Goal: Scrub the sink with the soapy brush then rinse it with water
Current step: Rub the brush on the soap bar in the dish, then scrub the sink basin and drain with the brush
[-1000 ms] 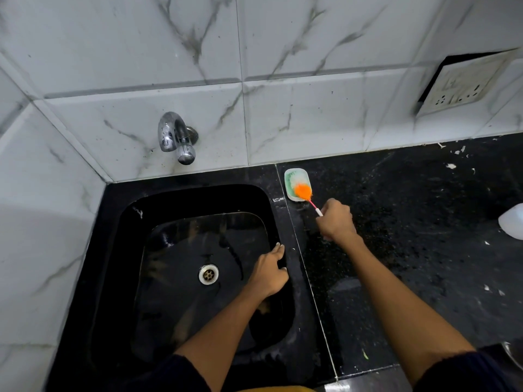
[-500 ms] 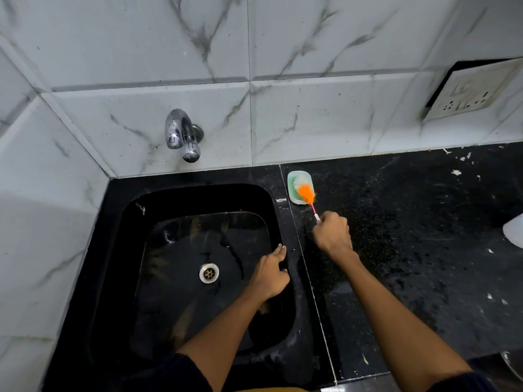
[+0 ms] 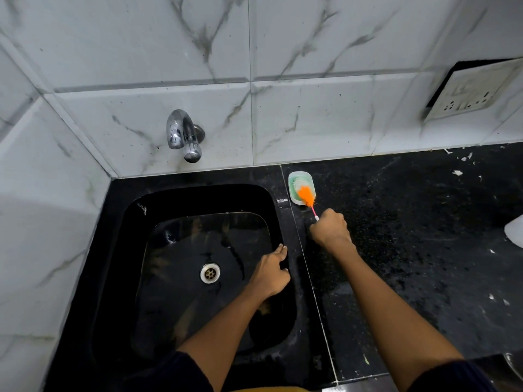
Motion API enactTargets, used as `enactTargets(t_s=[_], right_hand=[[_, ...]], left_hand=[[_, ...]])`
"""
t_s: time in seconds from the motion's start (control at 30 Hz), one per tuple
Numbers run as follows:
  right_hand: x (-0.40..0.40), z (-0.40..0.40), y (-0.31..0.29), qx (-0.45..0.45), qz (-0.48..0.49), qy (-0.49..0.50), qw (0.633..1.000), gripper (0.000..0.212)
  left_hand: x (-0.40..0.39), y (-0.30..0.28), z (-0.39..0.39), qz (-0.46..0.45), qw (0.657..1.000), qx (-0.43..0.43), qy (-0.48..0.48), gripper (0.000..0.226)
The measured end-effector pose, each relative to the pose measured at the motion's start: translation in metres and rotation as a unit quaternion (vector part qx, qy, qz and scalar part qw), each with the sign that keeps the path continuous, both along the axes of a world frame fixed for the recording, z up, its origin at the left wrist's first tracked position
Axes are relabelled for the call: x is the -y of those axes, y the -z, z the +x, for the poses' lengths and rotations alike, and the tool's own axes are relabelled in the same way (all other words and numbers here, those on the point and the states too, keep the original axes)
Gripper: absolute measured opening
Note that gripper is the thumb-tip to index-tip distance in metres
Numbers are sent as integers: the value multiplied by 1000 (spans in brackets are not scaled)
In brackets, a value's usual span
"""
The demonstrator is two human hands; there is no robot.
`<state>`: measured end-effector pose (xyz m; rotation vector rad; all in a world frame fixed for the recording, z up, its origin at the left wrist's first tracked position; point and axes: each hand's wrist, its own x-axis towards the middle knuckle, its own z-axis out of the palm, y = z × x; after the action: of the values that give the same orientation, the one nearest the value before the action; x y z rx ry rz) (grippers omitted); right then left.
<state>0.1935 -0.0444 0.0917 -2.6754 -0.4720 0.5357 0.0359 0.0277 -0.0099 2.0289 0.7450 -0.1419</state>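
Observation:
A black sink point(image 3: 133, 250) with a steel drain point(image 3: 210, 273) is set into the black counter, under a chrome tap point(image 3: 184, 135) on the wall. My right hand point(image 3: 330, 229) is closed around the thin handle of a brush with orange bristles point(image 3: 307, 195). The bristles rest in a small pale green soap dish point(image 3: 294, 182) just right of the sink's back corner. My left hand point(image 3: 270, 274) lies on the sink's right rim, fingers curled over the edge, holding nothing. No water runs from the tap.
White marble tiles cover the back and left walls. A socket plate point(image 3: 469, 93) sits on the wall at the far right. The speckled black counter point(image 3: 424, 250) carries white flecks. A white object point(image 3: 515, 230) shows at the right edge.
The orange bristles have shifted slightly within the soap dish and my right hand has moved a little with them. The left hand stays on the sink rim. The view has drifted slightly.

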Motion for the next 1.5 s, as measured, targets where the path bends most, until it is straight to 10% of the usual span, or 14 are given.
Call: enactTargets(t_s=[0.43,0.87,1.33,1.5], right_hand=[[11,-60,30,65,131,-12,989,21],[-89,-193,74,-190,124,-226,947,22],[-193,-348,118,-335,145,-72,928,19],[-209,-339,117,-261,191,-94,942,24]], left_hand=[[-2,16,-52,-2,997,19,-80,64],[-54,21,-242,45,928,-84,-360,62],[-73,14,-303,88,891,-65,-441,65],[-75,20,-307,101,894,-62,-431,66]])
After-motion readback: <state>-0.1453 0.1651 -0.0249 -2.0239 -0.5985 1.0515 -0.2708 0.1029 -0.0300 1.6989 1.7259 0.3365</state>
